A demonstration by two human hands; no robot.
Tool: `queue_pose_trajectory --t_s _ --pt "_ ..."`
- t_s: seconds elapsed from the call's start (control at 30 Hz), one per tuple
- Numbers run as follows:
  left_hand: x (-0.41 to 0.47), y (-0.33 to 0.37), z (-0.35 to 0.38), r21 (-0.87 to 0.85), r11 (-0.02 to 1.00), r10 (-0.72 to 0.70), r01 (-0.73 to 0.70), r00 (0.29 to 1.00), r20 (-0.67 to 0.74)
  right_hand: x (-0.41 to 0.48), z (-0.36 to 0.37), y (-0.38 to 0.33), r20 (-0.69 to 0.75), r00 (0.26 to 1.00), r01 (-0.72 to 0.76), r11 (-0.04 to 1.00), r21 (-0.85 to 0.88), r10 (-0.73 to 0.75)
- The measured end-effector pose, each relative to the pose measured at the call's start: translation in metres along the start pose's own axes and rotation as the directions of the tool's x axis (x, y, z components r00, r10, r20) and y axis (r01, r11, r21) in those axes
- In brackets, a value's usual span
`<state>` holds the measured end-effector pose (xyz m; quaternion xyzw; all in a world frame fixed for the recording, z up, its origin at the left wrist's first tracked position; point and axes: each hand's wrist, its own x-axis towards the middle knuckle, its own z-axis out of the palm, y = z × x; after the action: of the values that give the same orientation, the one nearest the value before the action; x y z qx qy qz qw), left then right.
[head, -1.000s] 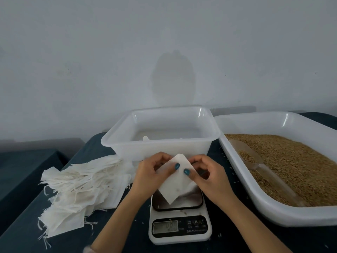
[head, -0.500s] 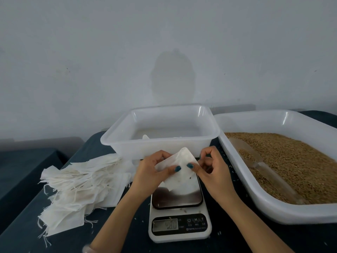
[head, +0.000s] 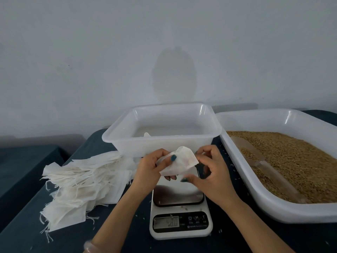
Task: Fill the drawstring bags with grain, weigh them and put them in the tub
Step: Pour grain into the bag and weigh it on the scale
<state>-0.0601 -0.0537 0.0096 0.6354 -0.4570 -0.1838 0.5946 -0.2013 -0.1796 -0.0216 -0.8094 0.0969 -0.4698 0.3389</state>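
Note:
Both hands hold one small white drawstring bag [head: 179,162] above the far end of the kitchen scale [head: 179,210]. My left hand [head: 152,168] grips its left side, thumb on top. My right hand [head: 209,172] pinches its right edge, where the mouth gapes. The bag looks limp and flat. A pile of the same white bags [head: 78,181] lies to the left. The translucent tub [head: 162,141] stands just behind the hands. To the right a large white tray [head: 262,203] holds brown grain [head: 291,161] with a clear scoop [head: 262,161] lying in it.
Everything rests on a dark blue table [head: 27,229]; stray grains dot it near the scale. The scale's display [head: 166,222] is lit. A pale wall rises close behind the tub. A lower dark surface [head: 21,161] sits at the left.
The bag has been lifted slightly and turned, and its mouth now spreads open between the hands. My right hand has shifted to the bag's right edge.

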Motion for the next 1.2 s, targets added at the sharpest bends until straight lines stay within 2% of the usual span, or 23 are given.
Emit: queue_pose_trajectory --t_s 0.2,0.37,0.5,0.57,0.73,1.03,1.2 --pt "0.000 -0.004 -0.002 0.059 0.998 0.014 -0.016 0.999 0.041 0.000 -0.001 0.004 -0.101 0.983 0.136 0.979 -0.149 -0.152" --pt "-0.004 -0.001 -0.007 0.215 0.974 0.056 -0.077 0.993 0.106 -0.003 0.000 0.005 -0.075 0.977 0.175 0.947 -0.270 -0.202" --pt "-0.006 0.000 -0.006 0.506 0.844 0.103 -0.180 0.979 0.176 -0.003 0.001 0.006 -0.062 0.955 0.250 0.903 -0.348 -0.289" --pt "-0.007 0.002 -0.003 0.583 0.778 0.118 -0.233 0.966 0.229 -0.003 0.002 0.006 -0.050 0.954 0.261 0.902 -0.344 -0.296" --pt "-0.008 -0.002 0.002 0.626 0.691 0.277 -0.363 0.932 0.235 -0.006 0.004 0.000 -0.013 0.945 0.307 0.900 -0.310 -0.326" --pt "-0.006 -0.003 0.002 0.661 0.675 0.227 -0.327 0.945 0.235 -0.008 0.009 -0.005 0.009 0.916 0.379 0.860 -0.342 -0.400" --pt "-0.008 -0.001 0.007 0.604 0.751 0.155 -0.265 0.961 0.229 -0.008 0.009 -0.008 0.005 0.911 0.383 0.842 -0.381 -0.412"
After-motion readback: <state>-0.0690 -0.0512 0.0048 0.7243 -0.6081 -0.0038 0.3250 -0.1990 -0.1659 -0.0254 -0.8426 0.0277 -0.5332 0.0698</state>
